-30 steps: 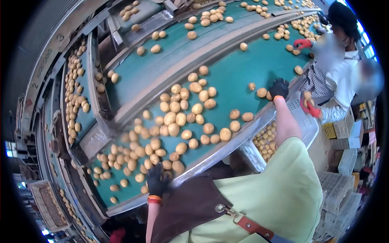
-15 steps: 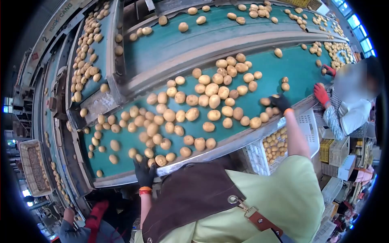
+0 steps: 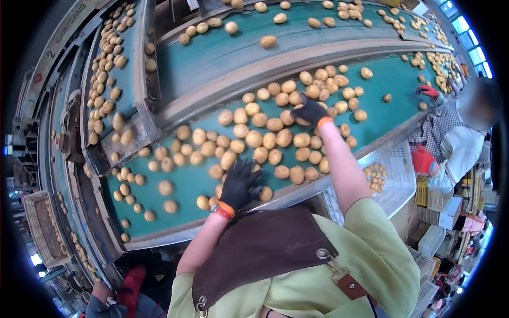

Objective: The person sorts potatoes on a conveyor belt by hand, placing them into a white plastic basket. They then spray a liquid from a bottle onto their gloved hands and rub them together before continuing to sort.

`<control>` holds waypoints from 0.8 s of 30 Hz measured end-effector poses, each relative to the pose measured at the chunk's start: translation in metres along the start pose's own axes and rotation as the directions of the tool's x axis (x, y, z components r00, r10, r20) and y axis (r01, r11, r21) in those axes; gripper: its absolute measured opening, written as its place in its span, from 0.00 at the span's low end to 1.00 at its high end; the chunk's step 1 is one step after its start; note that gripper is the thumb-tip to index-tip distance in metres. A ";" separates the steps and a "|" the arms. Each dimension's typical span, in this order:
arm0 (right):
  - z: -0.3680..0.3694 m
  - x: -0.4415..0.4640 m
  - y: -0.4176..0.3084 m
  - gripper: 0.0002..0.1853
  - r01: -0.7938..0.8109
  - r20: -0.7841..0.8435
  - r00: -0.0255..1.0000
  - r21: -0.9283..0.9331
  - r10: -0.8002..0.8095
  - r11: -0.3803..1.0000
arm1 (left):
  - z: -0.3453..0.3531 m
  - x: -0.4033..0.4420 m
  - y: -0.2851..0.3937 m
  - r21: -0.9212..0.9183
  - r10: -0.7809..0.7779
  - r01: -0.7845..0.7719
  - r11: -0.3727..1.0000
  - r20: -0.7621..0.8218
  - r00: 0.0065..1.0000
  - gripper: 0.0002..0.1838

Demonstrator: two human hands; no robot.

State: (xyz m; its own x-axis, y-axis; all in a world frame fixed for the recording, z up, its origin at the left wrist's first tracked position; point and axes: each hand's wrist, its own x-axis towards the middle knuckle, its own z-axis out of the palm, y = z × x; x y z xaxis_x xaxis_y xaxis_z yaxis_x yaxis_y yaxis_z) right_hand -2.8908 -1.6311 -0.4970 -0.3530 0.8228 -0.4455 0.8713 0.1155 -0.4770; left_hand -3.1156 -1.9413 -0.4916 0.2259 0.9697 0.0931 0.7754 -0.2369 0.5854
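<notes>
While the left hand (image 3: 239,185) spreads its fingers over potatoes (image 3: 260,155), the right hand (image 3: 310,112) extends farther, finger state unclear.

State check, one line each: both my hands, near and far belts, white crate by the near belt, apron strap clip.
Left hand: gloved, fingers spread over potatoes
Right hand: gloved, among potatoes; grip unclear
Near belt: potatoes bunched mid-belt, sparser elsewhere
Far belt: scattered potatoes, bare stretches between
White crate: partly filled with potatoes
Apron strap clip: fastened to ring
</notes>
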 end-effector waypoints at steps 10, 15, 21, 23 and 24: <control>-0.011 0.013 0.065 0.44 0.041 -0.105 0.994 -0.029 -0.044 0.999 | -0.017 -0.042 -0.070 0.153 -0.215 0.239 0.959 -0.158 0.964 0.30; 0.034 -0.002 0.057 0.38 0.214 -0.337 0.940 0.699 0.050 0.683 | 0.007 -0.051 -0.103 -0.078 -0.386 0.385 0.920 -0.359 0.850 0.26; 0.090 -0.033 0.024 0.28 0.189 -0.177 0.981 0.819 -0.076 0.542 | -0.011 0.008 -0.058 -0.146 -0.259 0.219 0.965 -0.374 0.890 0.27; 0.107 -0.055 -0.011 0.30 0.130 -0.113 0.992 0.858 -0.064 0.497 | -0.017 0.024 -0.059 -0.027 -0.188 0.189 0.982 -0.318 0.929 0.29; 0.104 -0.068 -0.026 0.26 0.045 0.020 0.992 0.861 -0.122 0.506 | -0.018 0.034 -0.061 0.086 -0.115 0.141 0.986 -0.251 0.961 0.31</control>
State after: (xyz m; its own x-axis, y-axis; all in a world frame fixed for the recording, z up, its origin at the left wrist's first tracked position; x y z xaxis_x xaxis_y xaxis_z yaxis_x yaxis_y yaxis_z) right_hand -2.9246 -1.7478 -0.5329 -0.4636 0.7912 -0.3989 0.1315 -0.3838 -0.9140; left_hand -3.1665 -1.8930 -0.5097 -0.0198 0.9744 0.2240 0.8475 -0.1025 0.5208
